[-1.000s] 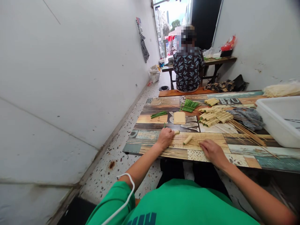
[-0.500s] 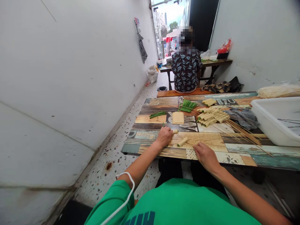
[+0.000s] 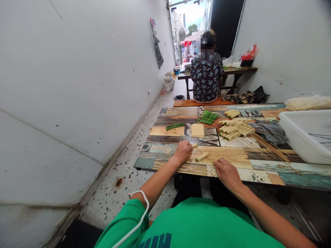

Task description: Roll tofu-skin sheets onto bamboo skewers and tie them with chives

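My left hand (image 3: 184, 151) is closed around a pale yellow roll (image 3: 194, 145), whose right end shows beside the fingers; a bit of green sticks up past the knuckles. My right hand (image 3: 226, 172) pinches a thin wooden skewer (image 3: 208, 158) near the table's front edge. The skewer slants up and left toward the held roll; whether its tip is inside I cannot tell. Between my hands lies another roll (image 3: 201, 157) with green filling at its end. Beyond them sits a stack of square yellow sheets (image 3: 197, 130).
Cut green stalks (image 3: 209, 117) and a smaller bunch (image 3: 175, 126) lie farther back. To the right are piled rolls (image 3: 236, 131), loose skewers (image 3: 271, 148), a grey cloth (image 3: 271, 131) and a white tub (image 3: 297, 137). A person (image 3: 207, 75) sits beyond the table, back turned.
The view has shifted very slightly. Both hands keep nearly the same place and grip, and the rolls lie as before.
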A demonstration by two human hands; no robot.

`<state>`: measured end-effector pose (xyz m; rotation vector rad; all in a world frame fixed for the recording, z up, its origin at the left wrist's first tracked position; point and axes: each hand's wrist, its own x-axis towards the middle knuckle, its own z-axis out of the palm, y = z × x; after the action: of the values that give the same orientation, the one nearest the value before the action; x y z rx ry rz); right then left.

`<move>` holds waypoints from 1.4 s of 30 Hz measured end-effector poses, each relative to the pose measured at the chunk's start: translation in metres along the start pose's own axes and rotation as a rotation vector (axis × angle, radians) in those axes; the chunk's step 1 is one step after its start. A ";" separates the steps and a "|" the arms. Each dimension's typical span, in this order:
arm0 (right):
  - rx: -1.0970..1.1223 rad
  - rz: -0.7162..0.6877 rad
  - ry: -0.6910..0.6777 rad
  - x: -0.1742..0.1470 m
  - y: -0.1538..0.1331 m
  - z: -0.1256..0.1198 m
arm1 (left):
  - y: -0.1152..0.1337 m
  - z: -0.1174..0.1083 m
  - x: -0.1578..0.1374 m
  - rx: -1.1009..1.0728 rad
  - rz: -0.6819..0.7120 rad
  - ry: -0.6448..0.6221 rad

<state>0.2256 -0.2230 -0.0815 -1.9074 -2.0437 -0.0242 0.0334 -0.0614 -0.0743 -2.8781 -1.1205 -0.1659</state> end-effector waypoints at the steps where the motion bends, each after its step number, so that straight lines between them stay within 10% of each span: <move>1: 0.001 0.003 -0.007 0.001 -0.001 -0.001 | 0.000 0.000 0.000 -0.002 0.002 -0.003; 22: -0.096 0.065 -0.134 0.063 -0.026 0.005 | -0.007 -0.010 0.001 -0.124 0.065 -0.026; 29: -0.104 0.093 -0.071 0.054 -0.026 0.007 | 0.019 -0.002 -0.009 -0.145 -0.111 0.121; 42: -0.210 -0.090 0.132 0.030 0.114 -0.025 | 0.118 0.007 0.056 -0.230 -0.095 0.226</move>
<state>0.3410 -0.1892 -0.0748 -1.8752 -2.1057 -0.3908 0.1548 -0.1102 -0.0753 -2.9000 -1.2681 -0.6468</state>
